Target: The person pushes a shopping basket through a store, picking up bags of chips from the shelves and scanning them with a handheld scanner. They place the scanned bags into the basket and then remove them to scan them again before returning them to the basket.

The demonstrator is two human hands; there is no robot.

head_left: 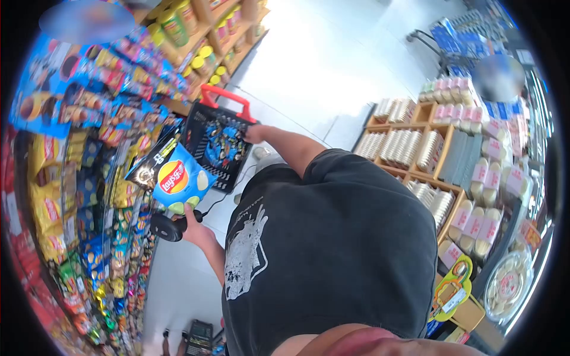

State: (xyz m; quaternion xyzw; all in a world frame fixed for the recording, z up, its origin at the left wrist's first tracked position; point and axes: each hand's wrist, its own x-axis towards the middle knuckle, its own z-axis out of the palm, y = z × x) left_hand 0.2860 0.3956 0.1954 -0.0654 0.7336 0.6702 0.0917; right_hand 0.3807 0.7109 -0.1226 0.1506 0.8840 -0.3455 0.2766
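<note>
My left hand (192,226) is closed on the lower edge of a blue and black bag of Lay's potato chips (185,178). A black rounded device (168,228) with a thin dark cable sits right by that hand. My right hand (255,134) grips the near rim of a black shopping basket (195,132), fingers partly hidden behind the edge. The basket's red handle (228,97) is raised at the far end. Inside lie several dark blue packages (224,144). The chip bag's upper corner overlaps the basket in this view.
Racks of chip bags (50,204) and hanging snacks fill the left side. Wooden shelves (205,35) with yellow-lidded canisters stand beyond. Wooden bins (409,148) of pale packs are on the right. White tiled floor (297,65) runs between; another basket (199,337) is at the bottom.
</note>
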